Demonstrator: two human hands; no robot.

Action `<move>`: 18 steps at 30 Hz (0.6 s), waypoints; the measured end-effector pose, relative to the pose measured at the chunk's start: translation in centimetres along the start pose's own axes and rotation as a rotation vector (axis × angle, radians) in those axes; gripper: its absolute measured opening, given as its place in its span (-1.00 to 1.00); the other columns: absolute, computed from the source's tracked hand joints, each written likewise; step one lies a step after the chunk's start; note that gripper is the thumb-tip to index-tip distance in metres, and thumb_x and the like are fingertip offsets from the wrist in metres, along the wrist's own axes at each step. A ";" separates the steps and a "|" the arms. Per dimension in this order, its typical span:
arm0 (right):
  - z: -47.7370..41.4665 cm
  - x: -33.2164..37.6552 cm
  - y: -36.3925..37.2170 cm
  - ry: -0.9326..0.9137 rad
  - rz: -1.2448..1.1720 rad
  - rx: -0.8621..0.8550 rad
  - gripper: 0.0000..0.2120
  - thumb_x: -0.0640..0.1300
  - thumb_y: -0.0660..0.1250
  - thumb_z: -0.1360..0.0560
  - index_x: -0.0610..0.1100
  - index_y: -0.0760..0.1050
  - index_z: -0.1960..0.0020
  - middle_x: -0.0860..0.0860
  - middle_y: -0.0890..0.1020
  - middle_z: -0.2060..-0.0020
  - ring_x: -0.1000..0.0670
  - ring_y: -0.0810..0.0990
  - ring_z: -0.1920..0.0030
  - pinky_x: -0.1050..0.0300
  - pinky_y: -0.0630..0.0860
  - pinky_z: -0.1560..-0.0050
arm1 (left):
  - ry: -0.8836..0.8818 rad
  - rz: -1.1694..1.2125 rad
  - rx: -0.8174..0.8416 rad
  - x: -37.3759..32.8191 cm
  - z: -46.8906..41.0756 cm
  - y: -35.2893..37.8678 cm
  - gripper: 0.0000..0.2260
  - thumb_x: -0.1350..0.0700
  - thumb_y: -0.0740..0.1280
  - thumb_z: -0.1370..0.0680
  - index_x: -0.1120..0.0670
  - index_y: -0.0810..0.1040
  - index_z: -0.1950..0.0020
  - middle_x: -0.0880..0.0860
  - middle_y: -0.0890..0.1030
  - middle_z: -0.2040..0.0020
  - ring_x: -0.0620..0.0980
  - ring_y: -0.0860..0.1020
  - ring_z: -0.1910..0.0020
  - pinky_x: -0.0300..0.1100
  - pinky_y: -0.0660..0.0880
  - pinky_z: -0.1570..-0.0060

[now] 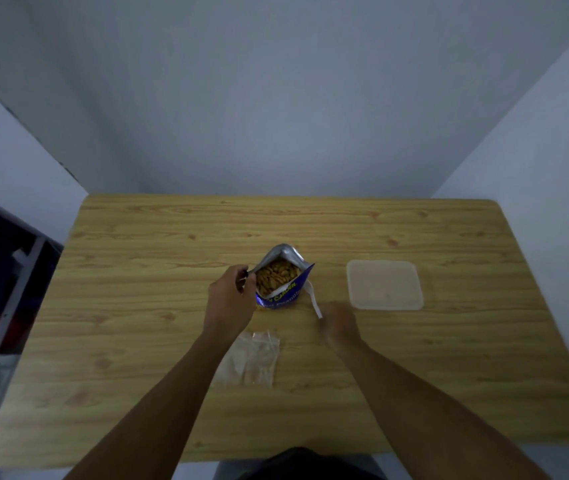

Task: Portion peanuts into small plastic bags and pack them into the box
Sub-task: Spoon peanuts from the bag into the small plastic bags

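Note:
A blue peanut bag (pixel 281 284) with a silver lining stands open at the middle of the wooden table (pixel 137 306), and the peanuts (pixel 276 276) show inside. My left hand (pixel 231 299) pinches the bag's left rim. My right hand (pixel 340 325) holds the handle end of a white plastic spoon (pixel 312 299), whose other end rests against the bag's right side. A small stack of clear plastic bags (pixel 253 360) lies flat on the table between my forearms. A translucent square plastic box (pixel 385 285) sits to the right of the peanut bag.
Grey walls close in behind and on both sides of the table. A dark shelf unit with a white frame (pixel 6 282) stands off the table's left edge. Bare wood surrounds the objects.

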State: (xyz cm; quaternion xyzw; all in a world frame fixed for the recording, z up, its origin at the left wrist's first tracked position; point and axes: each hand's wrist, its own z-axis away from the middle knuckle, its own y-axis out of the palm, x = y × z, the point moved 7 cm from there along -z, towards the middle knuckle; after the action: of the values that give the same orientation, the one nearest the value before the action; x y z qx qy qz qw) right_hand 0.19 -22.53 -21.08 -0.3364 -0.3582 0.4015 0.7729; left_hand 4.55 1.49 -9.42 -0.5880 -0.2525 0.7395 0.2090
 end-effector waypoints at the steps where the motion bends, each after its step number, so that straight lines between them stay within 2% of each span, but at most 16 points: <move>1: 0.3 -0.1 -0.1 0.001 -0.015 -0.010 -0.73 -0.18 0.29 -0.56 -0.14 0.62 -0.23 -0.14 0.64 -0.17 -0.17 0.59 -0.21 0.05 0.51 -0.12 | 0.001 -0.002 0.002 0.1 0.0 -0.1 -0.71 0.04 0.30 -0.61 0.13 0.56 -0.28 0.08 0.68 -0.07 -0.12 0.58 0.06 -0.31 0.38 0.08; 3: 1.0 -0.3 -1.4 0.037 -0.114 -0.082 -0.80 -0.09 0.33 -0.54 -0.09 0.67 -0.09 -0.10 0.69 -0.01 -0.16 0.66 -0.07 0.04 0.58 0.00 | 0.003 0.009 0.009 0.3 -0.1 -0.1 -0.71 0.04 0.31 -0.61 0.13 0.56 -0.29 0.08 0.69 -0.07 -0.15 0.56 0.09 -0.31 0.40 0.08; 6: 1.9 0.0 -5.7 0.059 -0.313 -0.319 -0.81 0.05 0.37 -0.49 -0.05 0.66 0.06 -0.03 0.71 0.16 -0.12 0.68 0.10 0.06 0.59 0.14 | 0.030 0.015 0.000 0.1 -0.3 -0.2 -0.72 0.07 0.32 -0.60 0.14 0.57 -0.27 0.10 0.70 -0.06 -0.13 0.59 0.08 -0.36 0.38 0.09; 8: 2.7 0.8 -9.3 0.014 -0.471 -0.484 -0.81 0.05 0.38 -0.50 -0.06 0.63 0.13 0.01 0.68 0.25 -0.07 0.65 0.20 0.06 0.56 0.20 | 0.035 0.026 0.001 0.1 -0.3 -0.2 -0.72 0.07 0.32 -0.60 0.14 0.57 -0.27 0.09 0.70 -0.06 -0.11 0.61 0.07 -0.36 0.38 0.09; 11: 4.1 2.2 -13.9 -0.102 -0.708 -0.660 -0.80 0.00 0.43 -0.52 -0.09 0.58 0.22 0.11 0.59 0.37 0.17 0.53 0.35 0.20 0.43 0.28 | 0.031 0.039 0.014 0.1 -0.1 -0.1 -0.72 0.06 0.31 -0.61 0.13 0.56 -0.28 0.07 0.69 -0.08 -0.16 0.56 0.10 -0.36 0.38 0.12; 13: 4.8 3.2 -16.0 -0.178 -0.799 -0.744 -0.81 -0.01 0.44 -0.53 -0.07 0.58 0.21 0.13 0.59 0.38 0.19 0.50 0.38 0.29 0.38 0.31 | 0.042 0.048 0.010 0.2 -0.1 -0.2 -0.72 0.06 0.31 -0.61 0.14 0.57 -0.27 0.08 0.69 -0.08 -0.17 0.56 0.10 -0.37 0.38 0.12; 15: 5.5 4.4 -17.4 -0.264 -0.828 -0.798 -0.81 -0.01 0.44 -0.54 -0.07 0.59 0.20 0.11 0.59 0.38 0.15 0.46 0.41 0.25 0.38 0.35 | 0.046 0.049 0.010 0.2 -0.1 -0.1 -0.72 0.07 0.32 -0.61 0.15 0.57 -0.27 0.09 0.69 -0.08 -0.17 0.56 0.10 -0.46 0.36 0.17; 18: 6.1 6.6 -17.7 -0.384 -0.799 -0.759 -0.80 -0.02 0.45 -0.54 -0.11 0.61 0.18 0.11 0.54 0.43 0.12 0.44 0.44 0.24 0.36 0.39 | 0.046 0.054 0.006 0.3 -0.2 -0.1 -0.73 0.09 0.32 -0.60 0.17 0.57 -0.26 0.12 0.69 -0.07 -0.16 0.56 0.09 -0.61 0.32 0.24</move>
State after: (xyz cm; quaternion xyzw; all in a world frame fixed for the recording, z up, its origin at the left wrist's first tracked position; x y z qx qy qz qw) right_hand 4.64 -23.46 -1.73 -0.3496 -0.7099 -0.0239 0.6110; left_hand 4.67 1.75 -9.63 -0.6107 -0.2294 0.7319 0.1966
